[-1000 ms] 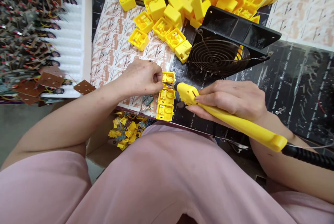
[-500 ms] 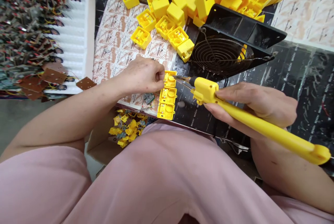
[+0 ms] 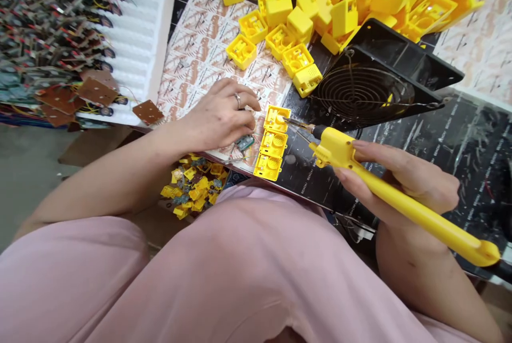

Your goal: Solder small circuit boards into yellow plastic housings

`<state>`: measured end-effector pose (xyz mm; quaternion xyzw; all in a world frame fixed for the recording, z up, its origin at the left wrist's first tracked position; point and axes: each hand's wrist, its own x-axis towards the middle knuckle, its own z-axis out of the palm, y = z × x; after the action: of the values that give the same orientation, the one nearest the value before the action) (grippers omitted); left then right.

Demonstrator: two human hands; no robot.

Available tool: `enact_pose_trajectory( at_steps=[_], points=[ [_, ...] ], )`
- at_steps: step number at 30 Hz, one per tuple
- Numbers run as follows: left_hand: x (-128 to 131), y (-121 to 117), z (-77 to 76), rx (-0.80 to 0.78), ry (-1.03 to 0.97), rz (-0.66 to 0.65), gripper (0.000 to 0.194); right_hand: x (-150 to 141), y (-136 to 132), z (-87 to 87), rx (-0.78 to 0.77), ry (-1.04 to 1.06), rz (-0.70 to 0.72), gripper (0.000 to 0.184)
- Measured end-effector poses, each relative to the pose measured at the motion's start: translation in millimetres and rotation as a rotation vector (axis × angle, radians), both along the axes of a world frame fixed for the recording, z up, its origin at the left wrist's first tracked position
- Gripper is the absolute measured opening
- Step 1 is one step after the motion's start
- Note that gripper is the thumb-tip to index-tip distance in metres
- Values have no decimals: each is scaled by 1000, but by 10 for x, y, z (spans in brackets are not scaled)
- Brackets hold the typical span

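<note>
The left hand (image 3: 222,116) rests curled just above the row of yellow parts, its fingers (image 3: 250,111) bent inward with a ring (image 3: 238,101) on one of them; whether those fingertips pinch something is hidden, so I cannot tell if it holds anything; a small green circuit board (image 3: 245,143) lies just below the hand, with thin wires near it; the right hand (image 3: 412,177) grips a yellow-handled soldering iron (image 3: 404,201) in a narrow pencil hold, thumb and fingers wrapped around the handle; its thin metal tip (image 3: 298,124) points left, reaching the edge of the top yellow plastic housing (image 3: 277,119); that housing heads a row of three open housings, with the second (image 3: 274,143) and third (image 3: 267,166) lined up just below it on the bench edge; a heap of yellow housings (image 3: 320,12) sits farther ahead, partly on printed paper sheets (image 3: 208,28); a black-framed fan (image 3: 360,92) with a spiral wire guard stands tilted beside them; a black bench mat (image 3: 480,172) spreads to the right; on the left, a white foam tray (image 3: 160,39) bristles with wired components, and brown circuit boards (image 3: 148,112) lie at its edge; below the bench, a cardboard box (image 3: 140,159) holds small yellow parts (image 3: 192,188); pink trousers (image 3: 240,263) fill the bottom of the view.
</note>
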<state>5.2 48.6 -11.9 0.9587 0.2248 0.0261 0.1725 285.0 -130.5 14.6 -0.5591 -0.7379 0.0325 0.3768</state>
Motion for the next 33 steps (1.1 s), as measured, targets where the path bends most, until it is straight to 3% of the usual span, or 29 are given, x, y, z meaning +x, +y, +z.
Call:
enact_pose_trajectory(
  at_steps=[5, 9, 12, 16, 22, 25, 28, 31, 33],
  points=[
    [105, 12, 22, -239, -53, 263, 27, 12, -31, -133, 51, 84, -23, 58],
    [267, -69, -44, -160, -108, 439, 29, -65, -42, -317, 130, 164, -162, 58],
    [352, -110, -93, -49, -87, 424, 29, -167, -30, -368, 105, 227, -223, 57],
    [402, -106, -85, 18, -40, 405, 30, -263, 13, -320, 84, 197, -163, 45],
    [479, -43, -22, 17, -17, 349, 21, -286, 55, -289, 93, 194, -56, 35],
    [534, -16, 50, 15, 73, 322, 25, -288, 112, -271, 107, 127, -33, 35],
    [582, 6, 118, 18, 181, 301, 30, -277, 209, -223, 189, 23, 78, 32],
    [602, 33, 126, 29, 205, 293, 29, -232, 251, -165, 202, -18, 166, 27],
    [596, 54, 98, 33, 174, 288, 26, -185, 216, -145, 161, -7, 140, 25]
  ],
)
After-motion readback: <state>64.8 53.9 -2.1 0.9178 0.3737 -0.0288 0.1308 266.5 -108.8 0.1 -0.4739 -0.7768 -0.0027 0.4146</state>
